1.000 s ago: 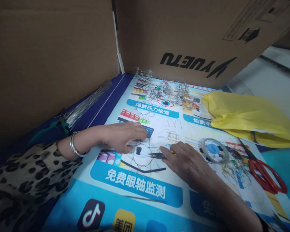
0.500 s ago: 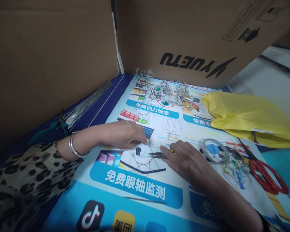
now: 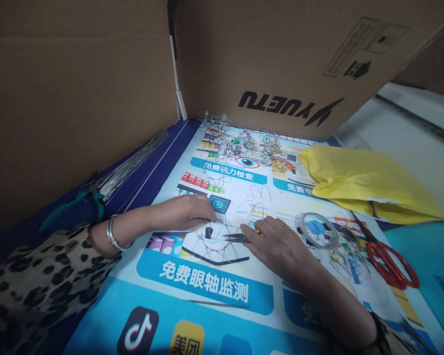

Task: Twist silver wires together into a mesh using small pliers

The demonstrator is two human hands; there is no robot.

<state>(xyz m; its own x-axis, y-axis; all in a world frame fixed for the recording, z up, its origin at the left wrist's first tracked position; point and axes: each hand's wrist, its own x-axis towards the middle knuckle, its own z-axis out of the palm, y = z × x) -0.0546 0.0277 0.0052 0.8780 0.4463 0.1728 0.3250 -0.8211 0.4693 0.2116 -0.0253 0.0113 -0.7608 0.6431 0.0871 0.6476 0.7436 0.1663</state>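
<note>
My right hand [image 3: 277, 241] is closed around small needle-nose pliers [image 3: 236, 238], with a bit of yellow handle showing. Their dark tips point left toward a thin wire piece [image 3: 214, 250] bent into loops with tiny beads on it. The fingers of my left hand [image 3: 196, 209] are pinched together at the upper end of this wire. Just where the fingertips meet the wire is hard to make out. More bent wire [image 3: 259, 193] lies on the printed sheet [image 3: 207, 303] behind the pliers.
Cardboard walls [image 3: 281, 64] stand at the left and back. Straight wires [image 3: 133, 162] and teal-handled pliers [image 3: 79, 207] lie left. Tangled beaded wire [image 3: 272, 145] sits behind. At right are a clear tape roll [image 3: 319, 230], red scissors [image 3: 390, 264] and a yellow bag [image 3: 355, 177].
The camera view has shifted, so the surroundings slide slightly left. Both hands keep nearly the same pose, and the pliers stay beside the beaded wire.
</note>
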